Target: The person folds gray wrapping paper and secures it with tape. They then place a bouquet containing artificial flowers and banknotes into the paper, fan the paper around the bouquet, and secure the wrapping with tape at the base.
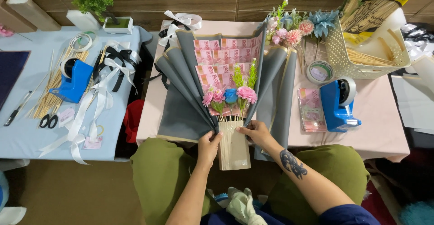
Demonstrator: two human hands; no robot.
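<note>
Sitting right of the bouquet (226, 94) is a blue tape holder (339, 104); left hand (209, 144) and right hand (257, 132) both curl around its brown paper handle (233, 146), gripping it.

The lower stems of the small pink and blue artificial flowers (229, 96) vanish behind the tan paper-wrapped handle (234, 146), whose upper corners are covered by the left hand (209, 144) and right hand (256, 132). The pink banknote fan (221, 58) is partly hidden by the grey pleated wrapping paper (181, 94). The clear bag of bamboo sticks (377, 1) is cut off by the top edge. The dark blue flat board (10, 71) runs off the left edge. The pale bundle (240, 204) in the lap is too unclear to identify.
</note>
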